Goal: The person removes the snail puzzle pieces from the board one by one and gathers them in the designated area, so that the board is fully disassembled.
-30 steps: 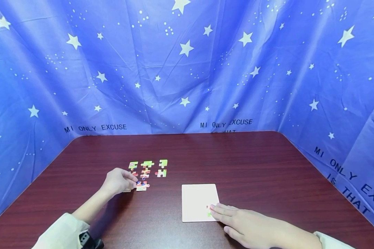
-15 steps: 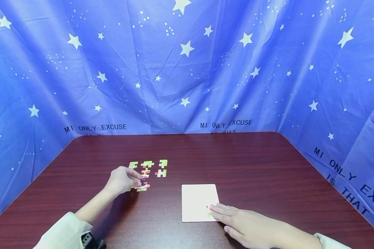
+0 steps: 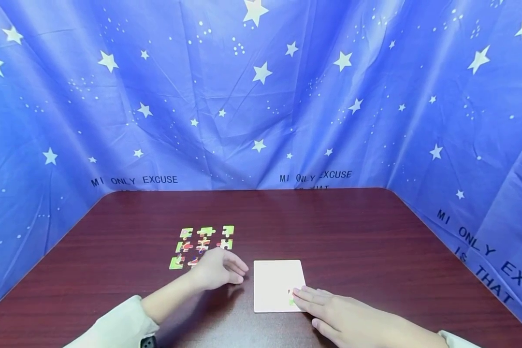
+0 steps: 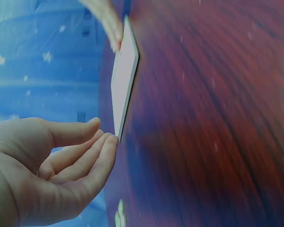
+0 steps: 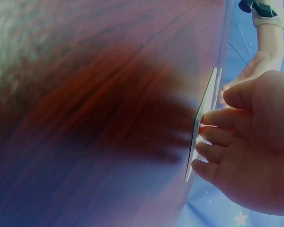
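My left hand (image 3: 215, 270) hovers over the table between the puzzle pieces and a pale square board (image 3: 276, 285). Its fingers are loosely bent with the thumb apart, and the left wrist view shows nothing between them. My right hand (image 3: 339, 309) lies with extended fingers on the board's right edge, its fingertips at a small puzzle piece (image 3: 291, 299) in the lower right corner, partly covered. Loose jigsaw pieces in spaced rows lie left of the board, among them a green top piece (image 3: 206, 232) and a lower left piece (image 3: 176, 263). The left hand hides part of the bottom row.
The dark red wooden table (image 3: 330, 227) has rounded far corners. Behind it and along both sides hangs a blue curtain (image 3: 226, 96) with white stars. A black watch-like device (image 3: 148, 341) sits at the left sleeve.
My left hand has left the jigsaw pieces and moved right, toward the board, uncovering pieces in the left column. My right hand stays in place on the board.
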`<state>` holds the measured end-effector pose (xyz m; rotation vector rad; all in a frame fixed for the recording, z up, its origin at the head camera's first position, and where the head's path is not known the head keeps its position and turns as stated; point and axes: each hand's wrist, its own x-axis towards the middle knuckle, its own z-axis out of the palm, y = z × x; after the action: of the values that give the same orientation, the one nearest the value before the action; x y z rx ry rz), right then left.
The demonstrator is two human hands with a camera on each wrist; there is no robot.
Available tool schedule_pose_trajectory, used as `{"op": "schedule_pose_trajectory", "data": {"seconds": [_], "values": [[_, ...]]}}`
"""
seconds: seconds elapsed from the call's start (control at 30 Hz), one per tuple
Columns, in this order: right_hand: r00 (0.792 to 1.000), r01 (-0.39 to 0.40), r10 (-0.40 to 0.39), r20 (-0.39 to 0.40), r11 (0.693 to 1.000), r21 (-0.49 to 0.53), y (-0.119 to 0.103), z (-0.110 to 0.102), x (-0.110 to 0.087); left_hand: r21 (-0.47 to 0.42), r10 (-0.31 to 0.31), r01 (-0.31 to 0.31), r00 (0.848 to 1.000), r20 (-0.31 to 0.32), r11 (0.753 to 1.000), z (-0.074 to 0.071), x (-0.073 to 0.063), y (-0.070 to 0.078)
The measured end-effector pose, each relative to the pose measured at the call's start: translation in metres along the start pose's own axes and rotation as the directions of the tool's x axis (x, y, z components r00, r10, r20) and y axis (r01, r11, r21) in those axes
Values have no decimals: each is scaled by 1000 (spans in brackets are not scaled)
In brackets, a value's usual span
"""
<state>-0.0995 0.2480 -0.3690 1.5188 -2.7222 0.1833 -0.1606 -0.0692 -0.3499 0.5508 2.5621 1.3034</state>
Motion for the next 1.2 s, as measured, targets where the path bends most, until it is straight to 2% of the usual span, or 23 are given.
{"op": "schedule_pose_trajectory", "data": {"seconds": [0.07,0.23,0.37,0.6,0.8,1.07,1.2], "values": [[1000,-1,1,-3,1000,-1,0,1,0,-45,7,-6,999,35,999,6,0,6],[1000,-1,0,-14,999,-34,-1,2,0,-85,36,-29,995,89,996,25,3,17],[1000,4,-5,-13,998,-58,-1,2,1,-64,51,-43,992,115,997,39,9,25],[1000,14,-16,-18,996,-92,-2,0,0,-6,69,-69,992,104,998,58,15,35],[999,29,-32,-26,994,-101,-3,-3,-2,7,87,-88,992,97,996,65,19,37],[997,-83,83,-9,994,-67,0,-2,-13,-8,89,-89,993,82,996,68,21,37],[998,-61,58,-24,991,-117,1,2,-13,-2,79,-79,994,81,997,69,24,38]]}}
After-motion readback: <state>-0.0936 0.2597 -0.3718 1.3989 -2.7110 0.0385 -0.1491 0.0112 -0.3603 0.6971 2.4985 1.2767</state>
